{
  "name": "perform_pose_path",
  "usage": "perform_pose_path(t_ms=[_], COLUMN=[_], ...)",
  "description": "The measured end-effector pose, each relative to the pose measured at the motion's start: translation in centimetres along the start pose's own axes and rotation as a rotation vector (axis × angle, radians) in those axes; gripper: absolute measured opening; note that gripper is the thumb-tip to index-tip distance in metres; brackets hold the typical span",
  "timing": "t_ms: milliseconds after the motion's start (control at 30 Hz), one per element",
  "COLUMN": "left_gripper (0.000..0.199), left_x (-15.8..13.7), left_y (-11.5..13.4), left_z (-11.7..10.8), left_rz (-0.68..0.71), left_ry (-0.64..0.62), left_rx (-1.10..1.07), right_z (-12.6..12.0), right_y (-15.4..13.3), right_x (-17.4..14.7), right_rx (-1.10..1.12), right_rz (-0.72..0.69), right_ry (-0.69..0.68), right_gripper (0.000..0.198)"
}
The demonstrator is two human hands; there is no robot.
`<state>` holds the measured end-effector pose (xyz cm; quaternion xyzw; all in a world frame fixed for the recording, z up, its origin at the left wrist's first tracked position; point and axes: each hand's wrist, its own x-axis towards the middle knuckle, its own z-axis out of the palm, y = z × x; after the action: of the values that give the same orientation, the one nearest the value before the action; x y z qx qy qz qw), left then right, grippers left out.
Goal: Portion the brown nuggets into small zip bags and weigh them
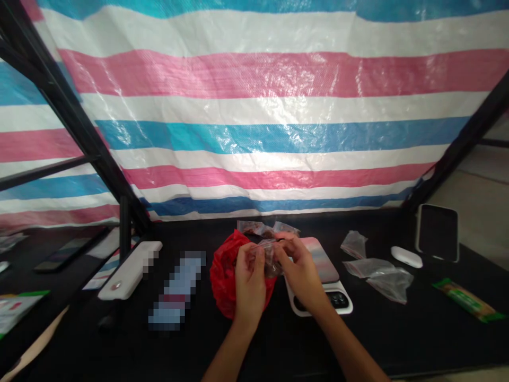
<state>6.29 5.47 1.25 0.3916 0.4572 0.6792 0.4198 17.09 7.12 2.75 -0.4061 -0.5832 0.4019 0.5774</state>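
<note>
Between my two hands is a small clear zip bag (pixel 271 260) with something dark in its lower part. My left hand (pixel 251 270) pinches the bag's left edge near the top. My right hand (pixel 296 260) is closed on its right side. Under and behind my left hand lies a red plastic bag (pixel 225 276), its contents mostly hidden. A white kitchen scale (pixel 324 260) with a pinkish-grey plate sits beneath my right hand and forearm. Several small filled zip bags (pixel 254 228) lie on the black table just beyond my hands.
To the right lie several flat clear zip bags (pixel 384 276), a white earbud case (pixel 406 257), a propped tablet-like device (pixel 437 232) and a green-wrapped snack (pixel 469 300). On the left are a white power bank (pixel 130 270) and a blurred-out flat item (pixel 178 292). A striped sheet (pixel 278 132) hangs behind.
</note>
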Motion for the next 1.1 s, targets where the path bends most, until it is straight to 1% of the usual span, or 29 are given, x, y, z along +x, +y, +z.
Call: perform_pose_path(t_ms=[33,100,267,367,433,500,567,633,700,800,833,867,1000,1100], left_gripper=[0.04,0.041,0.035,0.036,0.037,0.035,0.032,0.03,0.03,0.034,0.035,0.036,0.033,0.029], left_x=[-0.1,-0.3,-0.2,-0.1,0.0,0.1,0.1,0.0,-0.1,-0.4,-0.5,-0.5,-0.3,-0.1], left_y=[0.1,0.4,1.1,0.9,0.9,0.9,1.1,1.1,0.9,0.5,0.4,0.4,0.7,0.9], left_z=[-0.3,-0.8,-1.3,-1.3,-1.2,-1.2,-1.3,-1.4,-1.3,-1.2,-1.2,-1.2,-1.7,-2.0], left_rz=[-0.014,-0.035,-0.004,-0.043,-0.071,-0.054,-0.019,-0.008,-0.024,-0.045,-0.041,-0.031,0.019,0.044], left_ry=[-0.004,-0.01,-0.065,-0.134,-0.155,-0.124,-0.065,-0.018,0.011,0.018,0.018,0.025,0.076,0.106], left_rx=[-0.037,-0.069,-0.033,-0.062,-0.081,-0.08,-0.06,-0.035,-0.014,0.008,0.022,0.037,0.094,0.156], right_z=[0.2,0.5,0.7,1.2,1.7,2.1,2.3,2.4,2.3,2.2,2.1,2.1,2.0,2.1], right_y=[0.0,-0.1,-0.4,-0.1,-0.1,-0.2,-0.3,0.0,0.4,0.9,0.9,0.8,0.3,0.3], right_x=[-0.1,-0.6,-1.5,-1.2,-0.7,-0.3,0.0,0.1,0.1,0.2,0.2,0.3,0.5,0.4], right_rx=[0.009,-0.034,-0.209,-0.216,-0.207,-0.228,-0.256,-0.276,-0.295,-0.296,-0.283,-0.268,-0.246,-0.24], right_rz=[0.033,0.05,-0.077,-0.101,-0.111,-0.151,-0.181,-0.165,-0.144,-0.14,-0.142,-0.145,-0.15,-0.156], right_ry=[0.003,0.015,0.141,0.208,0.218,0.183,0.128,0.092,0.11,0.205,0.218,0.209,0.08,0.047], right_gripper=[0.035,0.035,0.028,0.024,0.021,0.018,0.017,0.018,0.02,0.02,0.019,0.019,0.013,0.011])
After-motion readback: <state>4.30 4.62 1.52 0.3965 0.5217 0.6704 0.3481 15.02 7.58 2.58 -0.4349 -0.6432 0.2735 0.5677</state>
